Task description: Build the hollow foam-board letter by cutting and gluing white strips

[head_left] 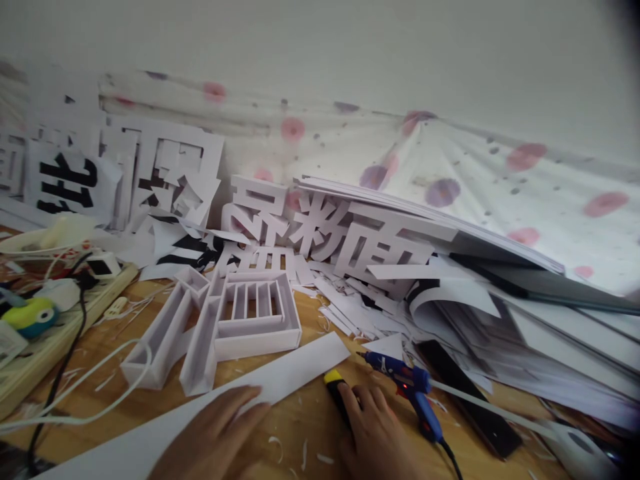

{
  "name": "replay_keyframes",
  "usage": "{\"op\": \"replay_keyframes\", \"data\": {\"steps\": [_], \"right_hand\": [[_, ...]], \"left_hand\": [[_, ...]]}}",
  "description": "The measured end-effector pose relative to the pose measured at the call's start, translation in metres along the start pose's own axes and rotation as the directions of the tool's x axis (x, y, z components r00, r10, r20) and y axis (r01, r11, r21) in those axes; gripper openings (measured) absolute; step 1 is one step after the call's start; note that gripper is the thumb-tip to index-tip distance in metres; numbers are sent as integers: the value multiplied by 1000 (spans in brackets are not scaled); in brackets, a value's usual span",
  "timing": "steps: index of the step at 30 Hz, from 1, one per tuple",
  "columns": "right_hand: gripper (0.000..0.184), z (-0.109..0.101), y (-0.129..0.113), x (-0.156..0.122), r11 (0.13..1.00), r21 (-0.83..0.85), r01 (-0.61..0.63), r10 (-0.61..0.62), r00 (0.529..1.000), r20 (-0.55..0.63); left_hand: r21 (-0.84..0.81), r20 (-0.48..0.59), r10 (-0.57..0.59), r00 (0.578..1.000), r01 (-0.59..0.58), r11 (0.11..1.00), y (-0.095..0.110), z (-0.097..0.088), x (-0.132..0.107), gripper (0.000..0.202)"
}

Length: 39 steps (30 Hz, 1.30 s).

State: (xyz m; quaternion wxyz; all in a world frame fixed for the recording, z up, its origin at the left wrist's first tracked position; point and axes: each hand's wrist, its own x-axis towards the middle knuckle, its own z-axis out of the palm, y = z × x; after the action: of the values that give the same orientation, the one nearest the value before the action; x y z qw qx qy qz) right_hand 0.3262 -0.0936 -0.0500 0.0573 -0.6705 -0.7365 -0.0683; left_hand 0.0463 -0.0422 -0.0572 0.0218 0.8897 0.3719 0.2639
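Observation:
A long white foam board strip (305, 367) lies slantwise across the wooden table. My left hand (215, 427) rests on its near part, thumb and fingers apart, holding nothing. To the right, my right hand (375, 427) is closed over a black utility knife with a yellow end (334, 379), low against the tabletop; its blade is not visible. Just beyond that hand lies a blue hot glue gun (400, 375) with a small red light and a white glue stick in its back. Behind the strip sits a hollow white character (257, 343) with raised side walls.
Cut-out white characters (320, 227) lean along the back, with paper scraps (350, 313) before them. Stacked boards (550, 333) fill the right side, near a long black bar (465, 400). A power strip (75, 333) and looping white cable (147, 357) occupy the left.

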Motion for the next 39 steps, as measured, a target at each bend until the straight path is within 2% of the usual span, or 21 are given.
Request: {"op": "replay_keyframes", "data": {"steps": [2,4,7,10,13,16,18,20,22,24,27,31,33,35,37,39], "right_hand": [[59,1,3,-2,1000,20,8,-8,1000,6],[61,3,9,-4,999,35,19,-20,1000,17],[59,9,18,-8,999,16,31,-31,999,21],[54,9,20,-6,999,-27,24,-24,1000,7],[45,-6,11,6,999,-53,7,-10,999,-46],[37,-37,0,27,999,-51,10,-15,995,-99],[33,-60,-6,44,999,-46,-15,13,999,-47],[33,-77,-9,61,995,-41,-90,90,996,14],[31,-87,-8,82,987,-56,-150,154,986,72],[27,-89,-2,107,975,-78,-206,212,973,89],[22,-81,19,151,936,-115,-333,347,927,144],[30,-65,58,192,829,-179,-530,559,800,218],[32,-56,74,197,767,-216,-604,641,732,231],[32,-49,85,195,730,-241,-640,684,687,246],[32,-43,91,192,717,-256,-648,697,668,260],[32,-41,92,190,718,-266,-643,696,665,270]], "left_hand": [[-6,56,25,998,-25,1000,23,11,34,47],[-26,81,43,996,-41,999,32,27,54,47],[-6,29,56,998,-56,998,28,49,63,42],[21,-4,45,999,-45,999,21,57,63,38],[17,4,2,1000,-2,1000,22,54,65,43],[41,48,15,999,-17,999,30,45,70,49],[102,51,65,997,-69,992,37,36,75,48],[152,33,155,987,-158,976,43,28,80,50],[166,10,248,969,-246,955,48,21,84,49],[156,-19,292,956,-285,946,51,18,87,46],[104,-43,265,963,-260,960,52,19,89,40],[69,-80,197,977,-192,979,42,19,81,43],[73,-117,181,977,-173,982,32,11,76,51],[69,-150,168,974,-159,985,18,-3,73,58],[66,-186,136,973,-126,990,4,-21,71,62],[95,-237,56,970,-34,995,-12,-39,72,59]]}}
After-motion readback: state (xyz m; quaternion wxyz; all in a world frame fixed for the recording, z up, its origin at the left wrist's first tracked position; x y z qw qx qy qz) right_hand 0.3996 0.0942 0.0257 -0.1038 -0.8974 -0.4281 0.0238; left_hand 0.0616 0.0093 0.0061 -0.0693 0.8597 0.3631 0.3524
